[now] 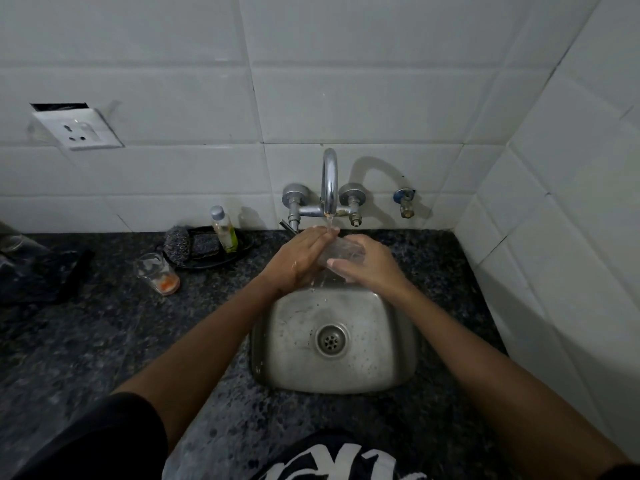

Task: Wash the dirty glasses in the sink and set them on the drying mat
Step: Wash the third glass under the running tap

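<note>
Under the curved chrome tap [329, 181], the clear wet glass [343, 252], slippery and fragile, is gripped around its wall by the right hand [363, 261], while the left hand [304, 256] is pressed on it with straight fingers [320, 237].

Dirty glass [157, 273] on counter [104, 341], left of sink [332, 341]

Both bare forearms reaching from the lower corners toward frame centre, left hand [304, 258] with straight fingers pointing up, palm turned toward the right, right hand [363, 263] beside it, fingers curled inward, wrists slightly bent, hands nearly touching
</note>
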